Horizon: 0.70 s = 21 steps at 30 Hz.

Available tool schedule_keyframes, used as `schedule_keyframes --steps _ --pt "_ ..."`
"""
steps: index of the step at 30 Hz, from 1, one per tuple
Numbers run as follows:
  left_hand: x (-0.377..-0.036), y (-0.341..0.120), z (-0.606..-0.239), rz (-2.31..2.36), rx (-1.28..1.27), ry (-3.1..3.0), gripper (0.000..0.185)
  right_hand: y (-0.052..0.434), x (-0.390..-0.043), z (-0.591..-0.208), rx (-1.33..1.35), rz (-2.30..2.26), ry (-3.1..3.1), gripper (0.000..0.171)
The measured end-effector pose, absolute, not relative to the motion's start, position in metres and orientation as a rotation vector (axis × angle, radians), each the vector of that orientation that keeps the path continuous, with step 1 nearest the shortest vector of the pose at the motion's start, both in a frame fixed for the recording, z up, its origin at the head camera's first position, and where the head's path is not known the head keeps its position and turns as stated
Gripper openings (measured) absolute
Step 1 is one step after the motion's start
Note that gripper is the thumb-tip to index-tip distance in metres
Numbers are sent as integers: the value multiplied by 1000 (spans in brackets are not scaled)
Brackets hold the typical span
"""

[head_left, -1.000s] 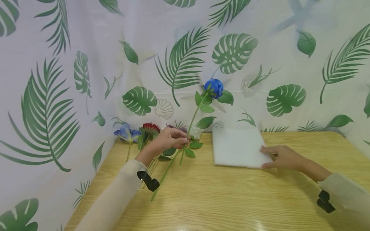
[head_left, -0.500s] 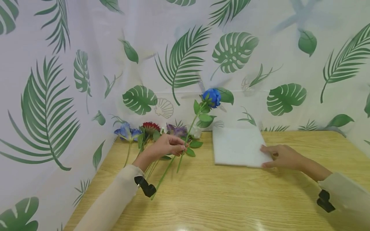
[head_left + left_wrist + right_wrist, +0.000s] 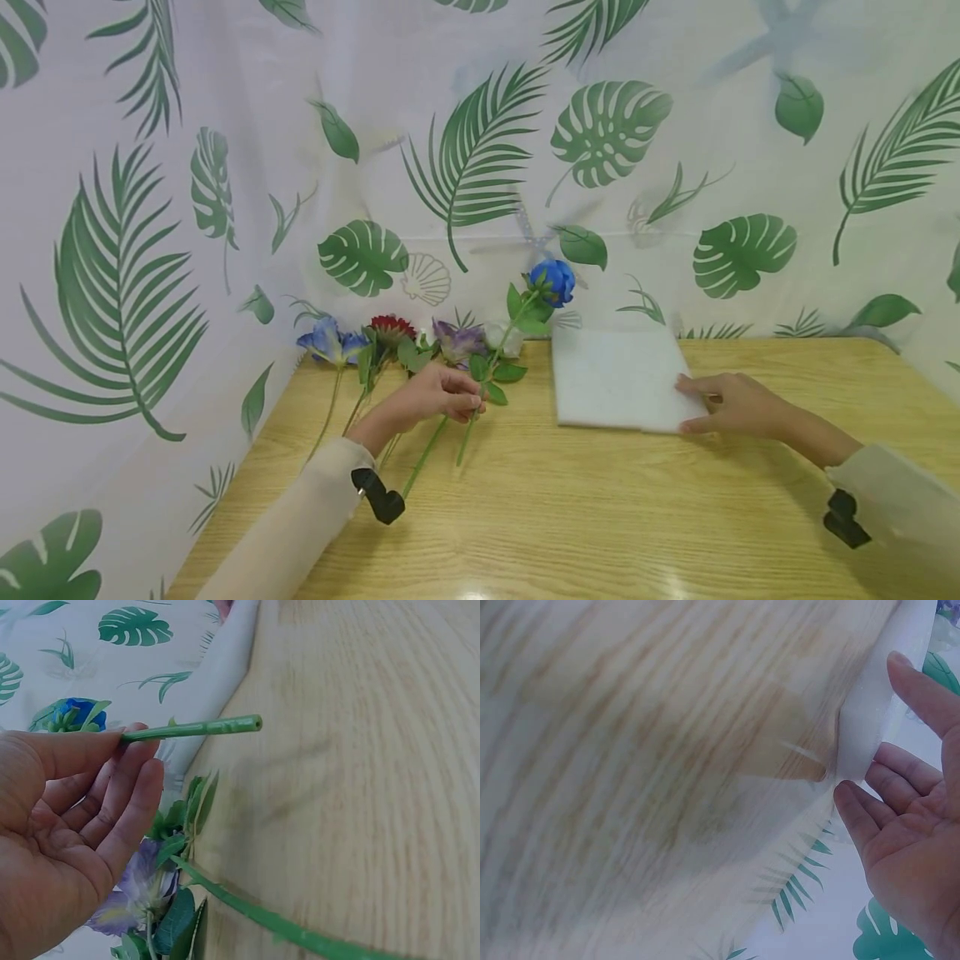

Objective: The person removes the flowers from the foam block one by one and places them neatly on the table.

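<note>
My left hand pinches the green stem of a blue rose between thumb and fingers. The rose tilts up to the right, its bloom just above the table's back edge near the white foam pad. The cut stem end points toward me. My right hand rests at the pad's near right corner, straight fingers and thumb touching the pad's edge. The pad lies flat on the wooden table.
Other artificial flowers lie at the back left: a blue one, a red one, a purple one and a white one. A second loose stem lies under my left hand. A leaf-print cloth walls the back and left.
My left hand has come down and a little toward me, tipping the blue rose lower; its bloom dropped from high against the cloth to near the table. The right hand has not moved.
</note>
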<state>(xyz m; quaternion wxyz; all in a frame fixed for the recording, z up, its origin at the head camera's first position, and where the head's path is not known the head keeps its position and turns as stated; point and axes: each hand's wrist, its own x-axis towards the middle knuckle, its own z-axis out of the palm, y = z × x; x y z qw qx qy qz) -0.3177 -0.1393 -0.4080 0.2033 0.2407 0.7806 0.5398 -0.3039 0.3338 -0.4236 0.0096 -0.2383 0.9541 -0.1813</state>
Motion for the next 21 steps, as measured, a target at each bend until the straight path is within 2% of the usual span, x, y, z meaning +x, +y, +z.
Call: schedule_keyframes --steps 21 --pt "-316 -143 -426 1396 593 2162 27 334 -303 -423 -745 -596 2972 74"
